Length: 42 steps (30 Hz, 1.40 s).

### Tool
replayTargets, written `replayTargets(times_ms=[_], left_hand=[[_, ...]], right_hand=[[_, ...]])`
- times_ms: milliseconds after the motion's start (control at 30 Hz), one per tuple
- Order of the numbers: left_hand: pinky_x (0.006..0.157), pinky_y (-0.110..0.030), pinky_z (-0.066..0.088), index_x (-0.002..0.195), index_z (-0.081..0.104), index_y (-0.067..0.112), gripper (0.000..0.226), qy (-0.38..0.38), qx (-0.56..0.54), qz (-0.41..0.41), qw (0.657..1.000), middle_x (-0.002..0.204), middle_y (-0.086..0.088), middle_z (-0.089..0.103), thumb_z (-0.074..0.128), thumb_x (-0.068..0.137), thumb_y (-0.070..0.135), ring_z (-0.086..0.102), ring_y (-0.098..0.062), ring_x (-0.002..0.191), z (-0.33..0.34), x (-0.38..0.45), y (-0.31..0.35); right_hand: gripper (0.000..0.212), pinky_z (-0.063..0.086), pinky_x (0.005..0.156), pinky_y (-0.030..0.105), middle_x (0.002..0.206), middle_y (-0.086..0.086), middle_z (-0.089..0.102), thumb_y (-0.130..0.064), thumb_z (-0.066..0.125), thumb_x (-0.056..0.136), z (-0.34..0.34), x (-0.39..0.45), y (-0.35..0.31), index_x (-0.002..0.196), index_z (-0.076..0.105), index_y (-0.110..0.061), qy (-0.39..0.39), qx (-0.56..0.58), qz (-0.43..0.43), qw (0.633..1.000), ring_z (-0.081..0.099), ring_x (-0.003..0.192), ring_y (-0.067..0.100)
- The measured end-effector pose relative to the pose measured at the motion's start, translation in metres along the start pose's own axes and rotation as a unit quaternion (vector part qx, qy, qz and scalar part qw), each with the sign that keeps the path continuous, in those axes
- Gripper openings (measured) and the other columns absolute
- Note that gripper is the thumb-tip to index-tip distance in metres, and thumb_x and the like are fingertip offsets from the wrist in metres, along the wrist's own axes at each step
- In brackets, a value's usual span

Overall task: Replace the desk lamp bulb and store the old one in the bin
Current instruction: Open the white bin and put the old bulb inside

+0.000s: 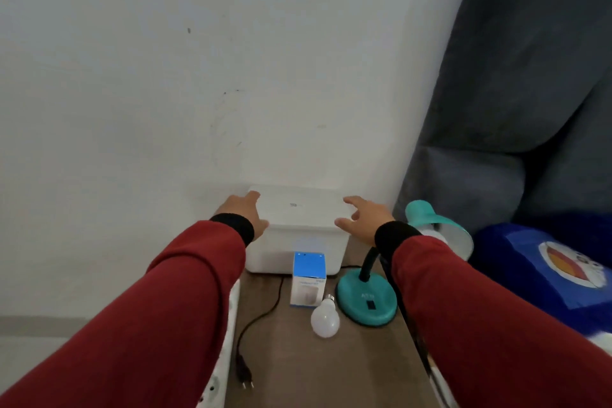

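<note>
A white bin with a white lid stands against the wall at the back of the wooden table. My left hand clasps the lid's left edge, thumb at the front corner. At the lid's right edge, my right hand has its fingers spread, the thumb just at the corner. A white bulb lies loose on the table in front of a blue and white bulb box. The teal desk lamp stands to the right, its shade partly behind my right wrist, with something white inside.
The lamp's black cord runs across the table to an unplugged plug near the front. A white power strip lies along the left edge. A grey sofa and a blue cushion crowd the right side.
</note>
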State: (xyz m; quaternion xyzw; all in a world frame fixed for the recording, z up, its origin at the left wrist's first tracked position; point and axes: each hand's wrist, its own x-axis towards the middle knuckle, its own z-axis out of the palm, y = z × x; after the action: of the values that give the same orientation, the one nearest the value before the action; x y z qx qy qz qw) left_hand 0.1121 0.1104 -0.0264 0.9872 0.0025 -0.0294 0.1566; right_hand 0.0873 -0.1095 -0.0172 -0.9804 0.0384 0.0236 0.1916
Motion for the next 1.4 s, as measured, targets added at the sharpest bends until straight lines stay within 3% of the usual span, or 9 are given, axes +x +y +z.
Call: replayTargets(times_ms=[167,400,667,900,1000,1233,1400], left_hand=[[0.106,-0.036,0.037,0.150,0.009,0.030,0.075,0.000,-0.104,0.000,0.995,0.145,-0.017,0.036,0.051,0.091,0.045,0.039,-0.031,0.133,0.030,0.040,-0.012],[0.115,-0.037,0.025,0.150,0.012,0.033,0.074,0.000,-0.218,-0.003,0.976,0.153,-0.013,0.027,0.051,0.089,0.050,0.027,-0.028,0.141,0.071,0.081,-0.032],[0.113,-0.037,0.026,0.148,0.014,0.038,0.076,0.005,-0.279,0.034,0.960,0.154,-0.004,0.027,0.055,0.085,0.053,0.027,-0.023,0.141,0.087,0.092,-0.044],[0.114,-0.033,0.025,0.151,0.016,0.016,0.087,0.031,-0.303,0.011,0.952,0.155,-0.003,0.025,0.058,0.084,0.053,0.025,-0.020,0.142,0.084,0.088,-0.037],[0.114,-0.032,0.025,0.151,0.015,0.014,0.088,0.031,-0.307,0.006,0.951,0.155,-0.003,0.025,0.058,0.084,0.052,0.025,-0.020,0.143,0.080,0.088,-0.034],[0.116,-0.035,0.025,0.150,0.017,0.016,0.089,0.024,-0.316,-0.018,0.948,0.155,-0.004,0.026,0.059,0.082,0.055,0.026,-0.023,0.142,0.067,0.089,-0.032],[0.114,-0.036,0.028,0.151,0.015,0.016,0.089,0.046,-0.309,-0.002,0.950,0.153,-0.004,0.029,0.060,0.083,0.052,0.029,-0.024,0.140,0.051,0.083,-0.027]], right_hand=[[0.066,0.038,0.104,0.034,0.141,0.012,0.048,-0.044,0.055,0.089,0.029,0.045,0.011,0.146,0.026,-0.028,0.026,0.069,0.008,0.997,0.047,0.128,0.027],[0.063,0.032,0.113,0.040,0.147,0.014,0.035,-0.049,0.054,0.088,0.067,0.085,0.028,0.144,0.030,-0.034,0.051,0.121,0.062,0.989,0.036,0.135,0.029],[0.072,0.023,0.115,0.032,0.154,0.011,0.029,-0.044,0.053,0.090,0.087,0.107,0.033,0.148,0.024,-0.014,0.031,0.201,0.081,0.976,0.028,0.141,0.026],[0.078,0.030,0.110,0.031,0.149,0.013,0.037,-0.044,0.055,0.089,0.081,0.106,0.028,0.147,0.022,-0.005,0.054,0.194,0.091,0.975,0.036,0.137,0.028],[0.068,0.035,0.104,0.029,0.143,0.014,0.045,-0.041,0.056,0.090,0.073,0.104,0.024,0.142,0.033,-0.003,0.060,0.188,0.090,0.976,0.042,0.131,0.029],[0.063,0.038,0.101,0.028,0.139,0.014,0.049,-0.039,0.057,0.089,0.056,0.101,0.015,0.138,0.039,-0.004,0.071,0.194,0.093,0.974,0.046,0.128,0.029],[0.079,0.037,0.109,0.034,0.146,0.013,0.040,-0.045,0.057,0.087,0.043,0.099,0.010,0.148,0.023,-0.009,0.082,0.197,0.076,0.974,0.041,0.132,0.029]])
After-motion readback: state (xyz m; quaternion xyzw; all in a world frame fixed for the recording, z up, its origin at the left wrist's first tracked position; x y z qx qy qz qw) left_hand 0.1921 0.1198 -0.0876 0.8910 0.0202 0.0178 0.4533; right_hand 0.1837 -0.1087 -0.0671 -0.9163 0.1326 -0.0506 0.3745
